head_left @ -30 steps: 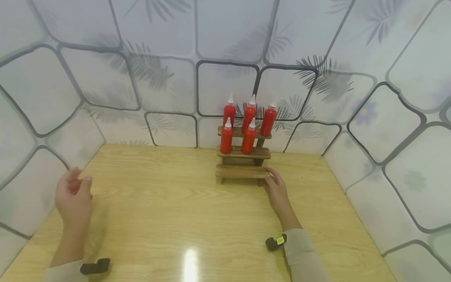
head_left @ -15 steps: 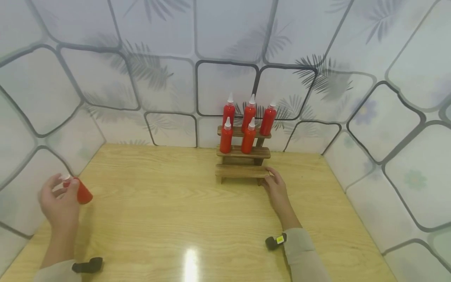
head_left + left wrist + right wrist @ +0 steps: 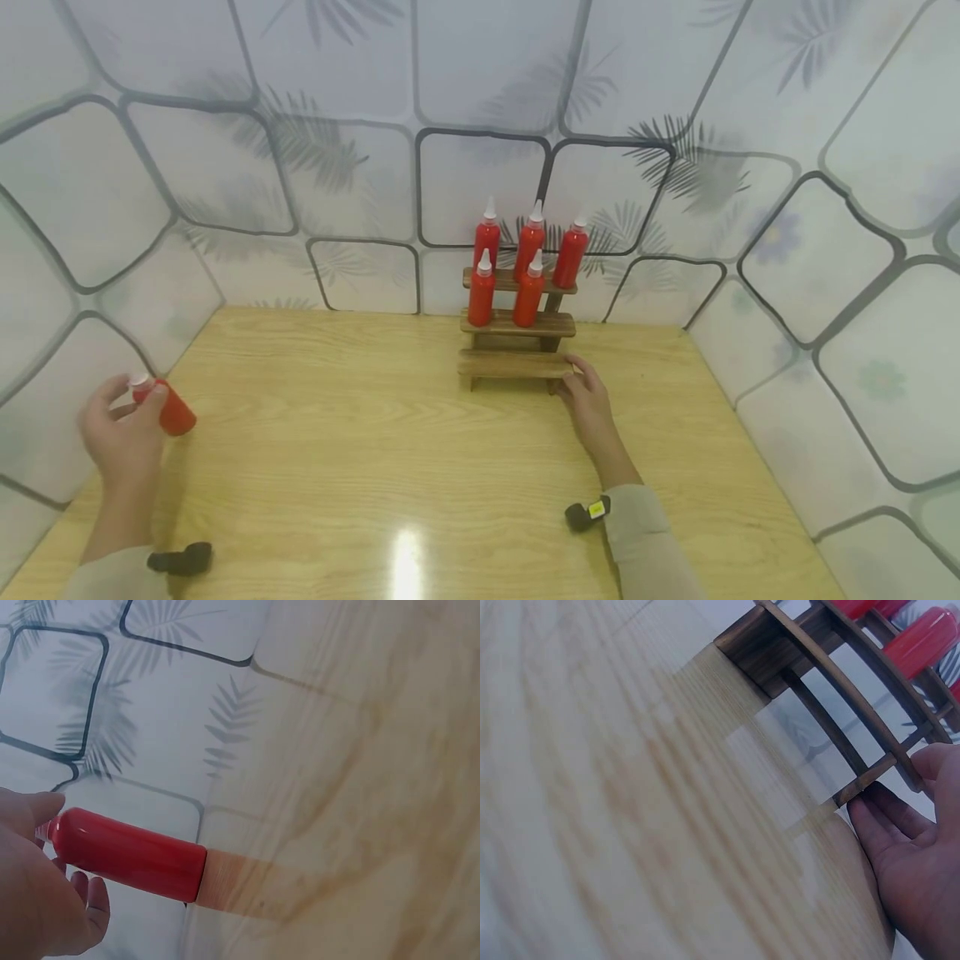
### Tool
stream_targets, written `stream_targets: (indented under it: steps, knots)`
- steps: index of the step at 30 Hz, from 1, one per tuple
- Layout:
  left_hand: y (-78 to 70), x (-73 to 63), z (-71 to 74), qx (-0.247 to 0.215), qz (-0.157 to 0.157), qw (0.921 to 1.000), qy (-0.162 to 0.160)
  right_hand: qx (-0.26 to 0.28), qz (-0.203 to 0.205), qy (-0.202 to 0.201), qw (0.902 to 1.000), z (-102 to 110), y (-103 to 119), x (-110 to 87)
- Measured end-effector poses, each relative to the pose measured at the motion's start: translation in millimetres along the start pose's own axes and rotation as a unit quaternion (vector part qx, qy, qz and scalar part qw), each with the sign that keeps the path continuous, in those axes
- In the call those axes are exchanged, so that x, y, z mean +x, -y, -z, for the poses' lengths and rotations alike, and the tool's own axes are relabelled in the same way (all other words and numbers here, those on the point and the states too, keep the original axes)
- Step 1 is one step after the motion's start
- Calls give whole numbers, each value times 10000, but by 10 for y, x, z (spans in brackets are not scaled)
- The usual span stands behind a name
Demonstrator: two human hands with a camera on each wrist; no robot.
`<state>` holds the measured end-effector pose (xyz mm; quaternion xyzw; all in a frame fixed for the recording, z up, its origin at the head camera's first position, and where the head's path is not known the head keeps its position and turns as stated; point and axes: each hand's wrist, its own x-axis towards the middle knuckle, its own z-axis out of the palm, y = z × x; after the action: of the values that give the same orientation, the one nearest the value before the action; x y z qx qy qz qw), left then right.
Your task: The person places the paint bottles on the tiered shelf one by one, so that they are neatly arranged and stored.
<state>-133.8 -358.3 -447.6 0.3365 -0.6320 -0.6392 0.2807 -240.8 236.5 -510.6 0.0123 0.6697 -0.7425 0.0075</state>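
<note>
At the table's left side my left hand (image 3: 123, 433) pinches a red squeeze bottle (image 3: 176, 410) with a white nozzle cap near its neck. The bottle leans, its base toward the tabletop; in the left wrist view the red bottle (image 3: 135, 853) shows its base right at its own reflection on the wood. My right hand (image 3: 588, 408) grips the right end of the lowest step of a three-step wooden display rack (image 3: 513, 365). In the right wrist view the thumb lies at the step and the fingers reach by the rack's leg (image 3: 866, 780).
Two red bottles (image 3: 482, 300) stand on the middle step and three red bottles (image 3: 572, 257) on the top step. Patterned walls (image 3: 360, 183) enclose the back and sides of the light wooden table (image 3: 322, 467).
My left hand has moved left and slightly down, and the red bottle in it now shows more of its body. The right hand and rack have stayed still.
</note>
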Motion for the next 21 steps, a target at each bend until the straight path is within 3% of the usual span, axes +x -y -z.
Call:
stream_targets:
  steps: [5,13,19,21]
  knots:
    - [25,54,-15,230,223,9992,222,57,-2,-40,10000,-2,4,12]
    - [60,124,-30,1003,86,9924,708,-67,-8,-38,10000,-5,18,-1]
    - [66,83,-53,1025,136,9907,886,-109,12,-3,9999,-1,22,-11]
    - [57,49,-97,754,151,9921,987,-61,21,-28,10000,-3,22,-14]
